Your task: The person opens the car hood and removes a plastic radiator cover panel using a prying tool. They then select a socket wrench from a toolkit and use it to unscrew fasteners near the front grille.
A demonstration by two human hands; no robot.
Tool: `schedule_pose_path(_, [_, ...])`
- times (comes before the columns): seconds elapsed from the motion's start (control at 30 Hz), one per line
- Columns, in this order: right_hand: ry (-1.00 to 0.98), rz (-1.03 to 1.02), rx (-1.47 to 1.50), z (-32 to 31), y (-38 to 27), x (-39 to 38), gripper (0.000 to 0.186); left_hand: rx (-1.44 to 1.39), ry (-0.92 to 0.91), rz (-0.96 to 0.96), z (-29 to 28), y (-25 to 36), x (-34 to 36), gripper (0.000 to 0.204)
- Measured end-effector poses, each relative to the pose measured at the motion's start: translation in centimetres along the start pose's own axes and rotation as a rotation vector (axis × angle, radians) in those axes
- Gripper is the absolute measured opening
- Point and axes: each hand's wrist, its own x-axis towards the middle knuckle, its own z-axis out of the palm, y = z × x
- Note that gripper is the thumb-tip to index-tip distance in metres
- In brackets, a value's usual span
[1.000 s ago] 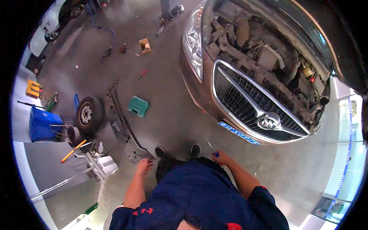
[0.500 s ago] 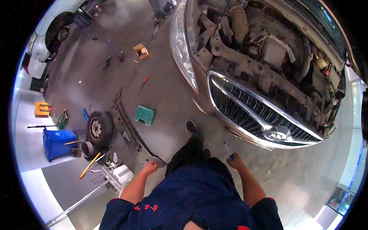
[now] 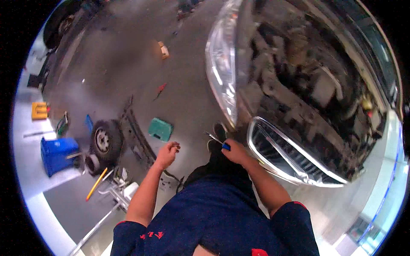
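My right hand (image 3: 234,152) is closed around the blue grip of a hand tool with a slim metal shaft (image 3: 213,138). The shaft points up and left, away from me, and its tip is too blurred to name. Level with it on the left, my left hand (image 3: 167,154) hangs in the air with its fingers curled in; anything in them is too small to make out. To the right stands a car with its engine bay (image 3: 299,77) exposed, a chrome-edged grille (image 3: 282,155) and a clear headlight (image 3: 224,64). The right forearm is near the grille's left edge.
On the floor to the left lie a green case (image 3: 160,129), a long dark car part (image 3: 136,134), a wheel (image 3: 104,141) and a yellow bar (image 3: 96,184). A blue bin (image 3: 57,157) stands farther left. Beyond are a red-handled tool (image 3: 161,88) and a small carton (image 3: 163,50).
Both hands have risen and moved forward, the right one also leftward with the tool. The view has shifted, so the car sits lower and farther right.
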Motion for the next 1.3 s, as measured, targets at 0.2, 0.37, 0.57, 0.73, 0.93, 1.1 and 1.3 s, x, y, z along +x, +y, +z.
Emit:
schedule_pose_path(0.2, [-0.107,0.044,-0.137,2.1,-2.9,11.9,0.034,0.085,0.133,-0.294,-2.2,-11.0,-4.8,0.035])
schedule_pose_path(0.37, [-0.262,0.063,-0.095,8.6,-8.5,21.6,0.029,0.459,0.23,-0.38,-7.1,-24.9,-17.1,0.033])
schedule_pose_path(0.57, [-0.341,0.064,-0.136,11.7,-15.3,28.3,0.034,-0.042,0.458,-0.641,-10.5,-25.0,-13.3,0.032])
schedule_pose_path(0.73, [-0.36,0.321,0.133,17.3,-15.7,29.9,0.029,-0.066,0.26,-0.49,-11.9,-25.6,-0.8,0.034])
schedule_pose_path(0.93, [-0.28,0.532,0.453,29.4,-12.7,31.7,0.018,-0.176,0.134,-0.36,-13.1,-28.9,9.9,0.033])
schedule_pose_path(1.1, [-0.224,0.761,0.473,43.5,-7.2,33.6,0.022,-0.223,0.155,-0.305,-12.5,-37.7,14.6,0.032])
schedule_pose_path(1.3, [-0.066,0.622,0.223,57.5,4.5,43.1,0.032,-0.392,0.385,-0.552,-10.9,-52.6,23.7,0.034])
